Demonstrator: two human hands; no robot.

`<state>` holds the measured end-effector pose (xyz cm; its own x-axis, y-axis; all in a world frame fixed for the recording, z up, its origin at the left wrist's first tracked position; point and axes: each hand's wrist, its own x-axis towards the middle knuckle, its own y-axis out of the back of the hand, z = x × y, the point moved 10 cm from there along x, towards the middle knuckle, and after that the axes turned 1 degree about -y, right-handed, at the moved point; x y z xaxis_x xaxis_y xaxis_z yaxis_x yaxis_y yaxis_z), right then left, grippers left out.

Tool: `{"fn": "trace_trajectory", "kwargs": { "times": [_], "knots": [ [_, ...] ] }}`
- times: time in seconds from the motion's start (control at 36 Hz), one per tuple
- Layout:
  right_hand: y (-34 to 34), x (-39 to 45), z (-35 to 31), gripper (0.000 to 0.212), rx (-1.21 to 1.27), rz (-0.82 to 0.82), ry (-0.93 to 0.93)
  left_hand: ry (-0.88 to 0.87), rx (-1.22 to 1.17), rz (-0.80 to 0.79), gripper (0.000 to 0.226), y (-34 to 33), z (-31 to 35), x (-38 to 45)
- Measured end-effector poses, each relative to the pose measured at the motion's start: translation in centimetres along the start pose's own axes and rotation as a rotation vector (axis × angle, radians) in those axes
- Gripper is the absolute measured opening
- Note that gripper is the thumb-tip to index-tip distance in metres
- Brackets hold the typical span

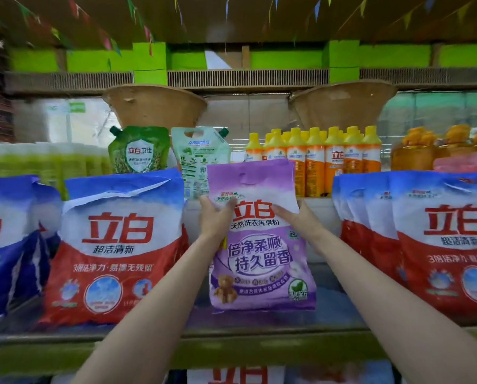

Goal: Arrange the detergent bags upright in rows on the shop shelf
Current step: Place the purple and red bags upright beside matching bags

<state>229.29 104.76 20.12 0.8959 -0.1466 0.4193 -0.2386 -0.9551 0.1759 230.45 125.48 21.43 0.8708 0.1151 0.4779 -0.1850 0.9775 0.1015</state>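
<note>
Printed wording on the detergent packs

The purple bag (pixel 262 245) reads 立白, 天然洗衣香皂粉 and 倍净柔顺 持久留香; the red-and-blue bag (pixel 115 245) reads 立白 超洁清新; the green pouch (pixel 139 151) carries 立白.

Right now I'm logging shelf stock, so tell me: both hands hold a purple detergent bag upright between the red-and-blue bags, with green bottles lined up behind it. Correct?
One detail is off. The head view shows the bottles behind the purple bag are orange with yellow caps, not green. The rest stands: the left hand and right hand hold it upright between the red-and-blue bags.
</note>
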Motion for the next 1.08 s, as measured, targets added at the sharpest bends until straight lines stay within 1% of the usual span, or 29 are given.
{"fn": "trace_trajectory", "kwargs": {
  "times": [0.03,0.08,0.14,0.19,0.22,0.25,0.31,0.33,0.39,0.42,0.47,0.58,0.67,0.72,0.78,0.81,0.89,0.94,0.97,1.03,1.06,1.08],
  "knots": [
    [-0.2,-0.4,0.3,0.061,-0.017,-0.014,-0.012,-0.030,0.078,0.019,0.054,0.1,0.2,-0.2],
    [-0.2,-1.1,0.7,0.062,-0.049,-0.030,-0.041,-0.136,0.308,0.126,0.064,0.7,1.6,-0.7],
    [0.0,-2.3,0.8,0.057,-0.152,-0.029,-0.057,-0.336,0.507,0.217,0.067,0.4,4.1,-1.6],
    [0.2,-3.7,0.7,0.058,-0.321,-0.039,-0.064,-0.581,0.619,0.192,0.066,-1.7,6.7,-3.5],
    [0.2,-4.4,0.4,0.054,-0.370,-0.061,-0.049,-0.675,0.650,0.166,0.062,-2.9,7.7,-4.6],
    [0.3,-5.0,0.1,0.046,-0.412,-0.077,-0.030,-0.751,0.672,0.131,0.055,-4.1,8.5,-5.7],
    [1.3,-6.0,-0.3,0.033,-0.539,-0.071,-0.019,-0.810,0.687,-0.006,0.042,-6.8,9.0,-7.2],
    [2.1,-6.3,-0.5,0.034,-0.601,-0.059,-0.021,-0.808,0.679,-0.099,0.037,-8.3,9.0,-7.9],
    [4.0,-7.1,-1.1,0.042,-0.708,-0.027,0.009,-0.816,0.660,-0.264,0.033,-11.1,8.5,-9.2],
    [5.3,-7.5,-1.4,0.043,-0.753,0.006,0.024,-0.829,0.681,-0.313,0.033,-12.4,8.3,-9.8],
    [8.3,-8.4,-1.7,0.039,-0.799,0.083,0.031,-0.864,0.753,-0.332,0.033,-14.5,8.2,-10.6],
    [14.3,-10.0,-2.4,0.025,-0.832,0.219,0.049,-0.776,0.697,-0.360,0.028,-17.6,8.2,-11.7],
    [18.4,-11.3,-2.7,0.021,-0.842,0.293,0.065,-0.619,0.650,-0.429,0.031,-20.7,7.1,-12.1],
    [21.0,-12.1,-2.5,0.017,-0.840,0.318,0.070,-0.467,0.614,-0.457,0.041,-22.9,5.8,-12.3],
    [23.7,-12.7,-1.7,0.013,-0.816,0.333,0.061,-0.312,0.541,-0.468,0.056,-24.9,4.6,-13.0],
    [25.2,-13.0,-1.3,0.015,-0.817,0.352,0.051,-0.235,0.495,-0.470,0.064,-25.6,4.1,-13.5],
    [30.2,-14.2,-0.3,0.026,-0.752,0.450,0.051,-0.037,0.342,-0.458,0.086,-27.7,2.5,-15.1],
    [33.6,-15.0,1.0,0.039,-0.683,0.529,0.003,0.021,0.233,-0.383,0.092,-28.2,2.0,-16.0],
    [35.1,-15.2,2.2,0.048,-0.656,0.540,-0.041,0.036,0.205,-0.338,0.094,-28.4,1.6,-16.2],
    [37.1,-15.1,5.2,0.070,-0.619,0.489,-0.165,0.060,0.182,-0.282,0.097,-28.4,1.3,-16.8],
    [37.6,-14.9,6.9,0.076,-0.573,0.434,-0.214,0.069,0.175,-0.278,0.096,-28.3,1.2,-17.1],
    [37.7,-14.7,8.5,0.077,-0.495,0.368,-0.241,0.077,0.153,-0.287,0.096,-28.4,1.0,-17.3]
  ]
}}
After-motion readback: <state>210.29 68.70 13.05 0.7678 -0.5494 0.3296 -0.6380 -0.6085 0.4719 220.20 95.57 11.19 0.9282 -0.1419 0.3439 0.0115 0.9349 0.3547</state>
